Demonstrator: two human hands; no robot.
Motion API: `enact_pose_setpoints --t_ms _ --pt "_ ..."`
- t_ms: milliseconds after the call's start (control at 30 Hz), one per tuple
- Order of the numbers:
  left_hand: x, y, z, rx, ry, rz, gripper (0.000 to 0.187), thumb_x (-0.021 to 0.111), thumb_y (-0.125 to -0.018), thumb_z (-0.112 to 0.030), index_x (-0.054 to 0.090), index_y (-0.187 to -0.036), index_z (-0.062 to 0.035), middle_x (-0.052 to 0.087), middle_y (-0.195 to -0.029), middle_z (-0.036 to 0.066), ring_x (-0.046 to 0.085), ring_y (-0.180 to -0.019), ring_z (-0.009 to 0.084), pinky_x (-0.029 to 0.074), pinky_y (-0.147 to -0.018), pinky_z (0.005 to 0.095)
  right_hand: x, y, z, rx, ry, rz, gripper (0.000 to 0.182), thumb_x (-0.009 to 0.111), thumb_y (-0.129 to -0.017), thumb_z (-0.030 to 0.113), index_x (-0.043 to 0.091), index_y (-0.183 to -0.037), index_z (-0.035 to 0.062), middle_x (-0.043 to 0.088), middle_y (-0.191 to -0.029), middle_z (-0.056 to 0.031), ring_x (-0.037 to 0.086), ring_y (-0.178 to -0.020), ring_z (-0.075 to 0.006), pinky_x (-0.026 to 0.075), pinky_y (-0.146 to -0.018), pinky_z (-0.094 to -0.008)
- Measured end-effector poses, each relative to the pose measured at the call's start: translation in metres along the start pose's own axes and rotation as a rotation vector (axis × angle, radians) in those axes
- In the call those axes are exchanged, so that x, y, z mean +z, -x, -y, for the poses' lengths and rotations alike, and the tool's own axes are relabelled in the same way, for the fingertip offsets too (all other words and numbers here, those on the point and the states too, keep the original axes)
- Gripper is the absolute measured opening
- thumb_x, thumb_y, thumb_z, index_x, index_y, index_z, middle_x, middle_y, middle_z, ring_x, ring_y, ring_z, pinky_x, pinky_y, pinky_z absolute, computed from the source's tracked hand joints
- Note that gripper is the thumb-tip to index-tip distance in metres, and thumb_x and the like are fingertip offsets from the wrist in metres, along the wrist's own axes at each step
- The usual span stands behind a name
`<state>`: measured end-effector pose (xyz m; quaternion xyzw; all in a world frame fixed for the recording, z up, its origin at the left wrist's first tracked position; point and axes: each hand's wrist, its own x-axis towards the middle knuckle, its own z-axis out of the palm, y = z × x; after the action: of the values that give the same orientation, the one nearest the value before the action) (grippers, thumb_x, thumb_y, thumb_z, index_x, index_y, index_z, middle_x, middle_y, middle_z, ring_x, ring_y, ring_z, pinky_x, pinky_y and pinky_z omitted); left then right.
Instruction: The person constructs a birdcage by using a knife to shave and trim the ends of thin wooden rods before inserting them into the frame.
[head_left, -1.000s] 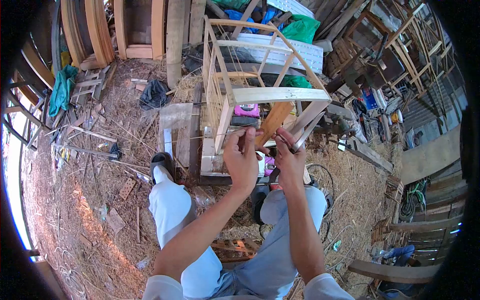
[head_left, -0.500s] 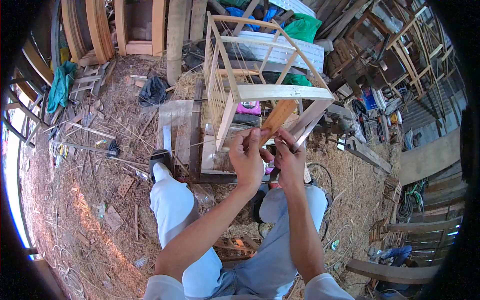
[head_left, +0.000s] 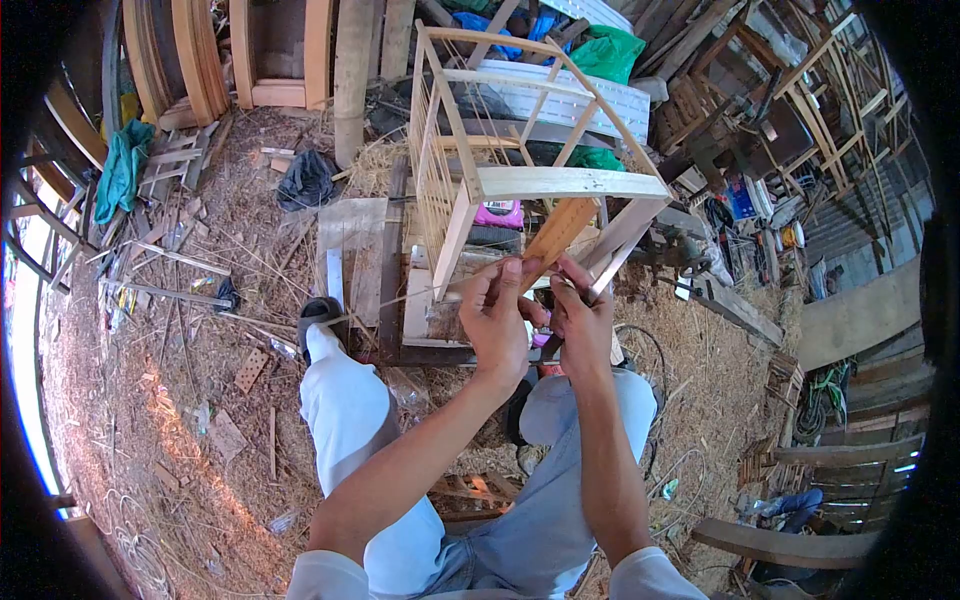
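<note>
A: While you read L to R, what's at far L?
B: Green cloth, then black bag on floor.
A: Next?
B: Thin strip, running L from L hand; fingertips pinched on it, approx. over tabletop.
A: Centre?
B: Slatted wooden frame, just beyond both hands, at tabletop; footing partly hidden. Pink pack seen under its front rail; orange-brown board slants down to fingers.
A: R hand?
B: Fingers curled, close beside L; dark flat item shows below, ID unclear. Can't tell if R also grips strip.
</note>
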<state>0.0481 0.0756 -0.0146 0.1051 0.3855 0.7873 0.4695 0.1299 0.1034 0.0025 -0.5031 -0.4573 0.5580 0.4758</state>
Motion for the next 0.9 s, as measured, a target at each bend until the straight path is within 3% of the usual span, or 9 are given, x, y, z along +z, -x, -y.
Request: enact_pose_setpoints --t_ms 367,567,633,900 --pt "-0.0018 0.0013 0.0082 -0.033 0.062 -0.059 0.026 0.059 -0.09 -0.023 0.061 -0.102 0.0 0.066 -0.092 0.008 0.047 -0.043 0.0056 0.037 -0.038 0.0199 -0.0003 0.0011 0.0002 0.026 -0.046 -0.003 0.028 0.058 -0.085 0.005 0.061 -0.113 0.0036 0.058 -0.071 0.0032 0.035 -0.045 -0.0012 0.026 -0.039 -0.0189" --pt "-0.0039 -0.0003 0.0094 -0.118 0.11 -0.06 0.028 0.061 -0.088 -0.028 0.061 -0.1 -0.0029 0.066 -0.094 0.007 0.046 -0.047 0.0078 0.037 -0.041 0.0206 0.002 0.0019 0.0032 0.034 -0.037 -0.015 0.027 0.057 -0.085 0.004 0.062 -0.112 0.0028 0.057 -0.07 0.0033 0.036 -0.045 -0.0015 0.026 -0.04 -0.0191" --pt "-0.0017 0.0012 0.0067 -0.114 0.139 -0.09 0.023 0.058 -0.09 -0.019 0.061 -0.1 0.001 0.067 -0.093 0.01 0.048 -0.043 0.0072 0.038 -0.039 0.0203 0.0014 0.0013 0.002 0.033 -0.052 -0.012 0.028 0.057 -0.085 0.004 0.062 -0.112 0.0026 0.058 -0.071 0.0029 0.036 -0.045 -0.0015 0.026 -0.04 -0.0192" --pt "0.0002 0.0007 0.0089 -0.107 0.163 -0.081 0.023 0.058 -0.09 -0.021 0.06 -0.099 0.001 0.066 -0.094 0.012 0.061 -0.059 0.0124 0.049 -0.05 0.0236 0.0011 0.0008 0.0015 0.026 -0.066 -0.022 0.028 0.057 -0.085 0.004 0.061 -0.113 0.002 0.06 -0.073 0.0018 0.038 -0.047 -0.0017 0.027 -0.04 -0.0193"
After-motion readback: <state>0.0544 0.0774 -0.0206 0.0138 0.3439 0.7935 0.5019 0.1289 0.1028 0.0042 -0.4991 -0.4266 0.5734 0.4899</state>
